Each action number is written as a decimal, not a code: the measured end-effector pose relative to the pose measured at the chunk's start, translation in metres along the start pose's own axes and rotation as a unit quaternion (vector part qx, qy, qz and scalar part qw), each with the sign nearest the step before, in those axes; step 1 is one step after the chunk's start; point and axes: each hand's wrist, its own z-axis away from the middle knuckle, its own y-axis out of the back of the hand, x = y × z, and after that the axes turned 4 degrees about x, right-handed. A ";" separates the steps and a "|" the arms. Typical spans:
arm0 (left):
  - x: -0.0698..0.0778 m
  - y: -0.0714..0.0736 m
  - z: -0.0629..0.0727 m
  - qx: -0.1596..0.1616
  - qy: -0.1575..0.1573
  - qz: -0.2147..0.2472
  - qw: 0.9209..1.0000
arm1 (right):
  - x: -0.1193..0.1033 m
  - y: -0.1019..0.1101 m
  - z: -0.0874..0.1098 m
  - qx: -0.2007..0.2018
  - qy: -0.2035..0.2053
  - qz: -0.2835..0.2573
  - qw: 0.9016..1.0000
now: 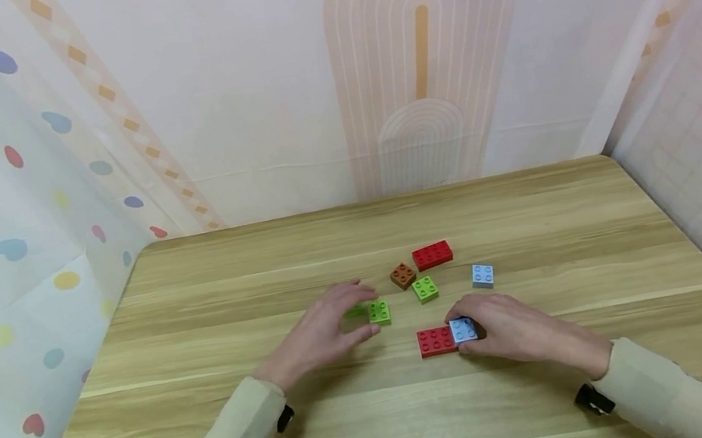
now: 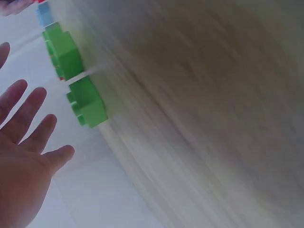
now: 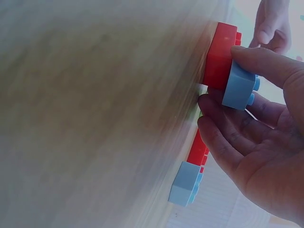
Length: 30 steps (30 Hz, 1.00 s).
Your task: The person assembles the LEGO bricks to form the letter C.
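My right hand (image 1: 509, 328) pinches a light blue brick (image 1: 463, 330) between thumb and fingers. That brick sits on the right end of a red brick (image 1: 436, 342) lying on the table. From the right wrist view, the blue brick (image 3: 240, 88) overhangs the red brick's (image 3: 221, 54) end. To the left, my left hand (image 1: 323, 330) has its fingers spread and the thumb apart. Between its thumb and fingers lies a green brick (image 1: 379, 312), with more green (image 1: 356, 310) partly hidden behind the fingers. The left wrist view shows a gap between the hand (image 2: 23, 156) and two green bricks (image 2: 88, 102).
Farther back on the wooden table (image 1: 228, 269) lie a brown brick (image 1: 403, 275), another green brick (image 1: 425, 288), a second red brick (image 1: 432, 255) and a second light blue brick (image 1: 482, 275). Patterned cloth (image 1: 265, 110) hangs behind the table and on both sides.
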 end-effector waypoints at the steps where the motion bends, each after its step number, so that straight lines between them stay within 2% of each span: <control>1: -0.001 -0.001 -0.001 -0.006 0.003 -0.005 1.000 | 0.000 0.000 0.000 -0.001 0.001 -0.001 1.000; 7: -0.006 -0.005 -0.010 -0.035 0.009 -0.039 0.999 | 0.000 0.000 0.000 -0.004 -0.004 -0.001 1.000; 12: -0.007 -0.007 -0.015 -0.053 0.003 -0.086 0.995 | 0.000 0.000 0.000 -0.006 -0.009 -0.003 1.000; 19: -0.009 -0.010 -0.020 -0.065 -0.020 -0.141 0.988 | -0.001 -0.001 0.000 -0.009 -0.013 -0.005 1.000; 25: -0.009 -0.011 -0.021 -0.064 -0.039 -0.161 0.984 | 0.000 -0.002 0.000 -0.005 -0.007 -0.004 1.000; 30: -0.006 -0.009 -0.020 -0.056 -0.050 -0.140 0.987 | 0.001 -0.001 -0.001 -0.002 -0.001 -0.004 1.000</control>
